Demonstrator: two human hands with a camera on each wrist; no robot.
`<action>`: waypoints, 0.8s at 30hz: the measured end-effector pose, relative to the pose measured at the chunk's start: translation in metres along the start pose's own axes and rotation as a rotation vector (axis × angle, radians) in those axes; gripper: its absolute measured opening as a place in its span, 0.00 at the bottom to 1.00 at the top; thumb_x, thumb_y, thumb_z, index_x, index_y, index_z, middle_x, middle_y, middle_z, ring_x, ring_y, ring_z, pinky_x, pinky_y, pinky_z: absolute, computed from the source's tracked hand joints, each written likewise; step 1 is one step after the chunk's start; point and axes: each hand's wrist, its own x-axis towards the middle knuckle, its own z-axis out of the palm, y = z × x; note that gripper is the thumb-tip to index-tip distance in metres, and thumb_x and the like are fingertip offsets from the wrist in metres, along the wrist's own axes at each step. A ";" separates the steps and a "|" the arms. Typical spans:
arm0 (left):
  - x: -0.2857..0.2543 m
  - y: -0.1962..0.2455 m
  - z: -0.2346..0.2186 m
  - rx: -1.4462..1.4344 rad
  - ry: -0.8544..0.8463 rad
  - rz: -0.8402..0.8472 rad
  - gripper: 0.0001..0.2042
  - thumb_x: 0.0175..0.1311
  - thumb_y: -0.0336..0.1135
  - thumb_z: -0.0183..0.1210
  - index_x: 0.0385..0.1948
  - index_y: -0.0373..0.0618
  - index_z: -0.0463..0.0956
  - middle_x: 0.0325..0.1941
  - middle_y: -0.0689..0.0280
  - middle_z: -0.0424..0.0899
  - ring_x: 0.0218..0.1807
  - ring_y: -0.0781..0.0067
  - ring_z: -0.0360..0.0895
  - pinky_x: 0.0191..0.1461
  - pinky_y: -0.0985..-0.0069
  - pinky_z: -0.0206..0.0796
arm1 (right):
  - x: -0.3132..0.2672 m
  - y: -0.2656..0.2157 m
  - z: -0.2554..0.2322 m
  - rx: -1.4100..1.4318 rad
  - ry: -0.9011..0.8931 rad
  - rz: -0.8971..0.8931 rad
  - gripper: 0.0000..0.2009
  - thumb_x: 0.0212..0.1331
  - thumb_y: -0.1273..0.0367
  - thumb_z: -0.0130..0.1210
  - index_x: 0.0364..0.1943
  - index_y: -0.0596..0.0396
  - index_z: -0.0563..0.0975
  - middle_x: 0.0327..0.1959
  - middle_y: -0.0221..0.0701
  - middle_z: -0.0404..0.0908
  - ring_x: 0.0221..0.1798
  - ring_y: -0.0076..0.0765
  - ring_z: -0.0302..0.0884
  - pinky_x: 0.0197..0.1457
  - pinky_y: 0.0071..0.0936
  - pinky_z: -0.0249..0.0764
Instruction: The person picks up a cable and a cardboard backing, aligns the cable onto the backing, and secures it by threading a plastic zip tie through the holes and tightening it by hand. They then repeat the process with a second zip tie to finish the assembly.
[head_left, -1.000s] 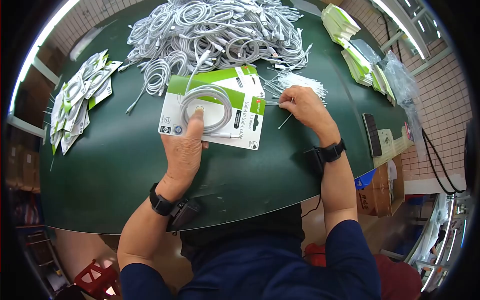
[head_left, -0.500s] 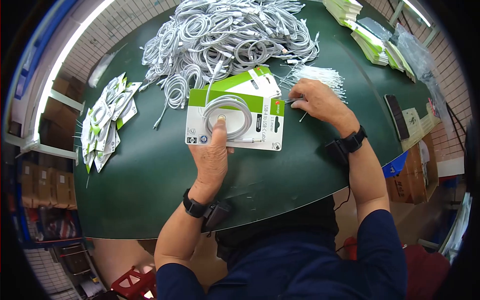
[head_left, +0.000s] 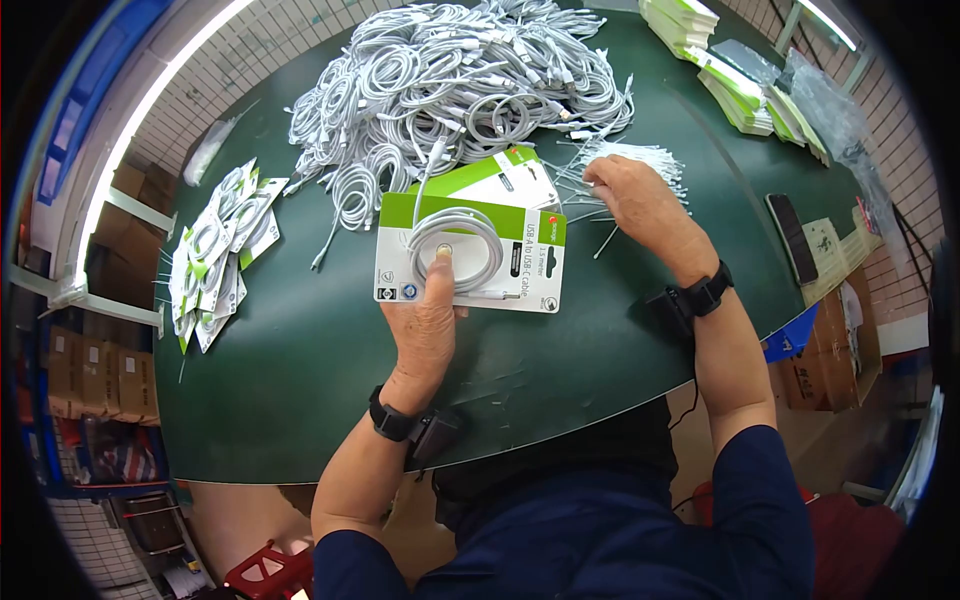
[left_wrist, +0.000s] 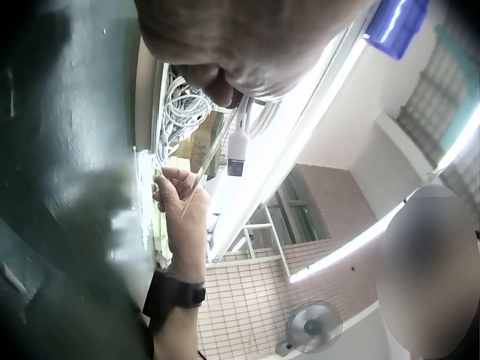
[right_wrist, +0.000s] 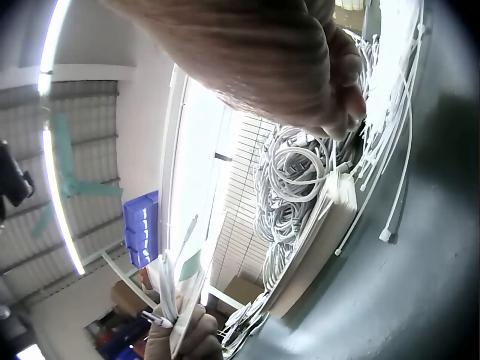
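Observation:
My left hand (head_left: 422,325) grips a green-and-white packaging card (head_left: 540,285) printed "USB-A to USB-C cable". Its thumb presses inside a coiled white USB cable (head_left: 492,245) lying on the card's face. In the left wrist view the cable's USB-A plug (left_wrist: 238,146) hangs past the left hand. My right hand (head_left: 645,205) is at the near-left side of a pile of white cable ties (head_left: 660,160), its thumb and fingertips pinching at the ties' ends. The right wrist view has these fingertips (right_wrist: 349,120) beside the spread ties. More cards (head_left: 520,185) lie behind the held one.
A large heap of coiled cables (head_left: 450,80) covers the back of the green table (head_left: 560,370). Carded cables (head_left: 215,250) are piled at the left. Stacks of folded cards (head_left: 735,95), a plastic bag (head_left: 835,110) and a phone (head_left: 792,238) lie along the right side.
The head view has shifted. My right hand has moved slightly up over the cable ties, its fingertips now farther from the held card. My left hand keeps holding the card and coil.

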 end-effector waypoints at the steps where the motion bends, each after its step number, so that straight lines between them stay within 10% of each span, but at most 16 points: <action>1: -0.001 0.000 -0.001 0.005 -0.005 0.021 0.16 0.71 0.30 0.61 0.57 0.37 0.72 0.40 0.64 0.83 0.23 0.84 0.76 0.17 0.85 0.65 | -0.001 -0.002 -0.003 -0.033 0.019 0.008 0.03 0.66 0.72 0.58 0.38 0.56 0.80 0.40 0.43 0.83 0.47 0.56 0.83 0.52 0.48 0.79; 9: -0.014 0.008 -0.002 0.132 -0.054 0.164 0.13 0.68 0.31 0.64 0.49 0.35 0.78 0.37 0.66 0.85 0.27 0.79 0.79 0.28 0.80 0.72 | -0.006 0.010 -0.020 -0.182 0.031 0.135 0.04 0.64 0.74 0.59 0.35 0.62 0.79 0.40 0.49 0.84 0.45 0.61 0.83 0.50 0.50 0.80; 13: -0.017 0.005 -0.009 0.311 -0.124 0.336 0.10 0.66 0.30 0.66 0.43 0.34 0.81 0.31 0.64 0.86 0.25 0.73 0.80 0.30 0.74 0.73 | 0.001 -0.013 -0.028 0.348 0.032 0.121 0.03 0.67 0.75 0.59 0.38 0.62 0.79 0.31 0.36 0.84 0.32 0.33 0.84 0.37 0.31 0.78; 16: -0.008 0.009 -0.023 0.692 -0.265 0.890 0.12 0.61 0.30 0.69 0.42 0.33 0.82 0.30 0.61 0.85 0.25 0.64 0.81 0.30 0.71 0.73 | 0.001 -0.036 -0.033 0.610 -0.001 0.179 0.02 0.69 0.76 0.60 0.40 0.62 0.80 0.30 0.26 0.82 0.31 0.19 0.80 0.36 0.21 0.76; 24: -0.004 0.039 -0.004 0.456 -0.591 1.034 0.21 0.51 0.31 0.73 0.47 0.34 0.83 0.32 0.60 0.87 0.22 0.67 0.78 0.23 0.75 0.68 | 0.002 -0.044 -0.028 0.623 0.120 -0.158 0.03 0.63 0.79 0.62 0.39 0.59 0.81 0.40 0.33 0.83 0.40 0.32 0.81 0.45 0.27 0.78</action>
